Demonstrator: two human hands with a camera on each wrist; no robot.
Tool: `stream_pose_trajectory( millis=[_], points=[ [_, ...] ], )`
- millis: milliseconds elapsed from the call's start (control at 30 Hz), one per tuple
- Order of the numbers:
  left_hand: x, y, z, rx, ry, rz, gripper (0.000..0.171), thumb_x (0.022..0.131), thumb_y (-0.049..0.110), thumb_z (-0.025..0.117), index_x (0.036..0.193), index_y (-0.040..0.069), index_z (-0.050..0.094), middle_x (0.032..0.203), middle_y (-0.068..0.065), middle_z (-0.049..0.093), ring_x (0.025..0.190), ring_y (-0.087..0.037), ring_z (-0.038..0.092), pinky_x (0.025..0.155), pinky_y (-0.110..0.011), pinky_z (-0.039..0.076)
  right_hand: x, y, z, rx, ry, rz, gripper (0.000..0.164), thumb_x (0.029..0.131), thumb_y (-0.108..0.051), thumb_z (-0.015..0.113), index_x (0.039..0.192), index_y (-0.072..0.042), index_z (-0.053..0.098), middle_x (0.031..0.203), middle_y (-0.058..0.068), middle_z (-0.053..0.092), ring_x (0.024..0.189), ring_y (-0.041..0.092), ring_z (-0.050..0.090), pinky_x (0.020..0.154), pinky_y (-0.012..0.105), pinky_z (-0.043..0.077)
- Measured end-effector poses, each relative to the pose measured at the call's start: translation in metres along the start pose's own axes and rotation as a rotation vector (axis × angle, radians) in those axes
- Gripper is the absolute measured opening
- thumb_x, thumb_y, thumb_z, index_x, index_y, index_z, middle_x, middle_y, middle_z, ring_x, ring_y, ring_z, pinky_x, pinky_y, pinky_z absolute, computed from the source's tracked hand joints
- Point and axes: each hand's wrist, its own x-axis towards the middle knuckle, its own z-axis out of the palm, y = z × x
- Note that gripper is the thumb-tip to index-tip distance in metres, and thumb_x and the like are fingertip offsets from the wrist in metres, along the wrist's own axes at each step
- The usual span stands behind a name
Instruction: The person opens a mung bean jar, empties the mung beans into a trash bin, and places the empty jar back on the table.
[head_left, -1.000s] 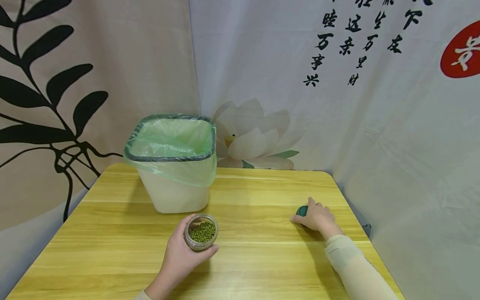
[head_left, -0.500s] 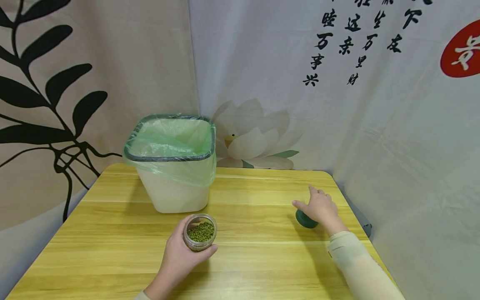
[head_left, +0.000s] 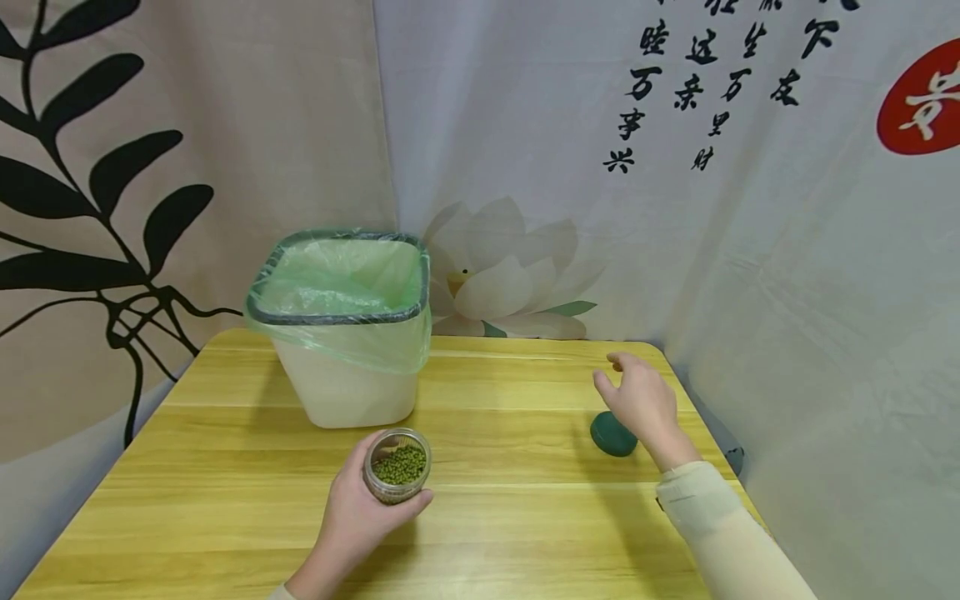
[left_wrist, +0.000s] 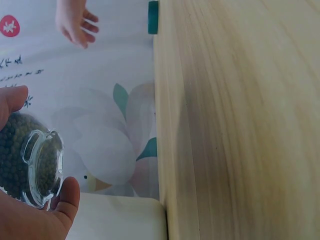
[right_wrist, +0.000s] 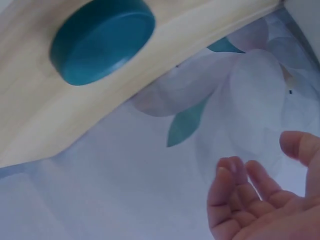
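My left hand grips a clear jar around its side, thumb on the near side. The jar has no lid on and holds green mung beans; in the left wrist view the glass jar shows its threaded rim. On the right of the table lies a dark green lid. My right hand hovers above it with loosely bent fingers and holds nothing. The right wrist view shows the lid apart from the right hand.
A white bin with a green plastic liner stands at the table's back left, just behind the jar. Printed cloth hangs behind the wooden table.
My right hand has let go of the lid and risen away from it, leaving it on the table. The left hand and jar have barely moved.
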Motion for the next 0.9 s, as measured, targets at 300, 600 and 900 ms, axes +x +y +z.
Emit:
stream_pose_trajectory(
  millis=[300, 600, 900],
  points=[
    [-0.001, -0.001, 0.000, 0.005, 0.004, 0.001, 0.096, 0.064, 0.032, 0.105, 0.145, 0.018, 0.055, 0.135, -0.003, 0.069, 0.123, -0.024, 0.064, 0.106, -0.052, 0.052, -0.013, -0.028, -0.015, 0.054, 0.066, -0.072, 0.048, 0.106, -0.043, 0.061, 0.141, -0.010, 0.066, 0.131, 0.014, 0.073, 0.106, 0.033, 0.072, 0.078, 0.052, 0.060],
    [-0.001, 0.000, -0.002, 0.008, 0.006, 0.009, 0.095, 0.065, 0.035, 0.105, 0.144, 0.019, 0.056, 0.134, -0.002, 0.070, 0.123, -0.022, 0.064, 0.105, -0.050, 0.053, -0.022, -0.064, -0.027, 0.101, 0.161, -0.196, 0.044, 0.104, -0.040, 0.067, 0.136, -0.011, 0.070, 0.125, 0.011, 0.076, 0.103, 0.032, 0.074, 0.078, 0.051, 0.061],
    [0.000, 0.000, -0.004, 0.006, 0.007, 0.001, 0.096, 0.064, 0.034, 0.105, 0.145, 0.019, 0.056, 0.136, -0.002, 0.070, 0.123, -0.023, 0.064, 0.106, -0.051, 0.052, -0.017, -0.104, -0.036, 0.169, 0.176, -0.353, 0.044, 0.103, -0.039, 0.071, 0.136, -0.010, 0.069, 0.131, 0.009, 0.073, 0.106, 0.030, 0.072, 0.083, 0.048, 0.062]
  ],
)
